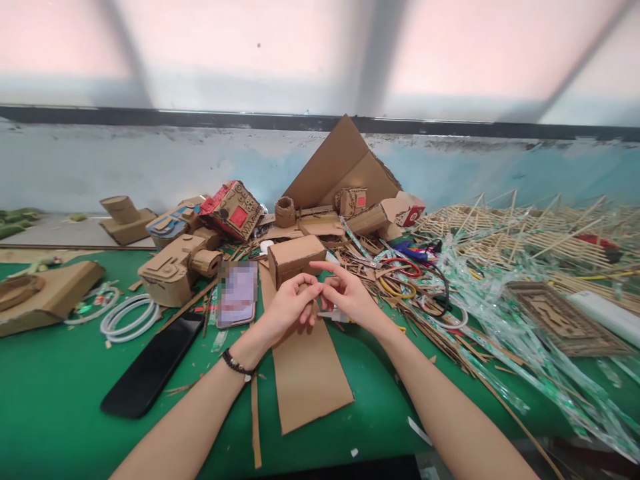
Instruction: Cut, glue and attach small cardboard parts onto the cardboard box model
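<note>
My left hand [294, 301] and my right hand [349, 295] meet above a flat cardboard sheet [311, 387]. Both are closed, thumbs and fingers pinched together at the tips. Whatever they pinch, if anything, is too small or hidden to make out. My right index finger stretches out past the pinch. Just behind the hands stands a small cardboard box [296, 259], its lower front partly covered by them. A white object [334, 316] lies under my right hand, mostly hidden. A narrow cardboard strip [255, 420] runs beside the sheet.
Left are a phone [237, 295], a black tray-like piece [155, 367], coiled white tubing [131, 319] and cardboard models [175, 270]. Scissors handles [403, 268], cardboard scraps and clear plastic strips [505, 327] crowd the right. A large folded cardboard [345, 163] leans against the back wall.
</note>
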### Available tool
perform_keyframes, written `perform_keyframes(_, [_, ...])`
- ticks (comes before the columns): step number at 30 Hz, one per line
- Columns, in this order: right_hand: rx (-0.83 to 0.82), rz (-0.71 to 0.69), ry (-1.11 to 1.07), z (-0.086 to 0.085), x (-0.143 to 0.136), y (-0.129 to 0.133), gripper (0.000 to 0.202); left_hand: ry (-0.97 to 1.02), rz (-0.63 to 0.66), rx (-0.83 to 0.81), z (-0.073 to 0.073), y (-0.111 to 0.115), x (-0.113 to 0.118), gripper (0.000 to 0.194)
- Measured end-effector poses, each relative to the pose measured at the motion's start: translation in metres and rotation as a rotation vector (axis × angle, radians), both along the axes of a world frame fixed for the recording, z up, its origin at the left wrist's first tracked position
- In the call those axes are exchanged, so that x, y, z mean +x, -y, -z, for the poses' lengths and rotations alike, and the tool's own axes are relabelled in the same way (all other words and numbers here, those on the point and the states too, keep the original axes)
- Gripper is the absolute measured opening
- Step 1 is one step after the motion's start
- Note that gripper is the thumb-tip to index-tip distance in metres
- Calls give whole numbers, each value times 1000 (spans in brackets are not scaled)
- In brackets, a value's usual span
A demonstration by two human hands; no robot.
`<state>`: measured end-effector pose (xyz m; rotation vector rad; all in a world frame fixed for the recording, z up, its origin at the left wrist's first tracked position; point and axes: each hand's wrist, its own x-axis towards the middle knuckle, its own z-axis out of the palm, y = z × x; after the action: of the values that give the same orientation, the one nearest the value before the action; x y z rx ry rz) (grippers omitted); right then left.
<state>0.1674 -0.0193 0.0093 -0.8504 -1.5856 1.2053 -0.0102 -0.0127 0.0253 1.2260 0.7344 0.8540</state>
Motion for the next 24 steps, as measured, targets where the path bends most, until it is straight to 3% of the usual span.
perform_keyframes(14, [-76,-27,2,-12,-1,10,48,-7,168,-60,-9,2,-10,38])
perform_keyframes(24, [-16,89,-17,-8,-12,14,35,24,128,15,-4,2,-6,41])
